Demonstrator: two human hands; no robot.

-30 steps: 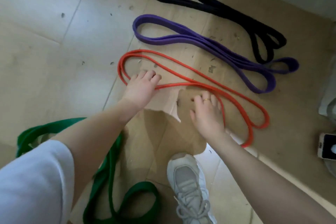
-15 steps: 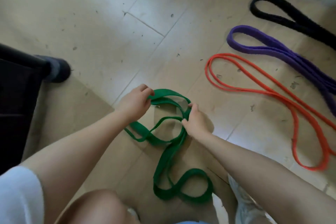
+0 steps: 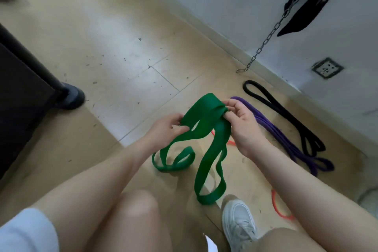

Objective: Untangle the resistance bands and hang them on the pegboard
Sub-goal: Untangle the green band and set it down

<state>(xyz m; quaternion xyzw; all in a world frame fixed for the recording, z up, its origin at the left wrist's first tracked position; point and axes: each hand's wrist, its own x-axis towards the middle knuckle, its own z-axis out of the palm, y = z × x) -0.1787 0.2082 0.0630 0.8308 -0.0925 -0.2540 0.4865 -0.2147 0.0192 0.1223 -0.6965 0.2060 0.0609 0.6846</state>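
Observation:
A wide green resistance band (image 3: 204, 120) hangs lifted above the floor, its loops twisted and drooping down to my knees. My left hand (image 3: 165, 129) pinches one strand on the left. My right hand (image 3: 241, 120) grips the bunched top of the band. On the floor to the right lie a purple band (image 3: 286, 141) and a black band (image 3: 286, 114), stretched out side by side. A thin orange band (image 3: 280, 210) shows only in parts behind my right arm and the green band. No pegboard is in sight.
A chain (image 3: 272, 32) and a black strap (image 3: 313, 0) hang on the white wall at the upper right, above a wall socket (image 3: 327, 67). A dark furniture leg with a round foot (image 3: 69, 96) stands at left. My white shoe (image 3: 239, 225) is below.
Both hands left the orange band, took hold of the green band on the floor and lifted it up. The view has swung up toward the wall.

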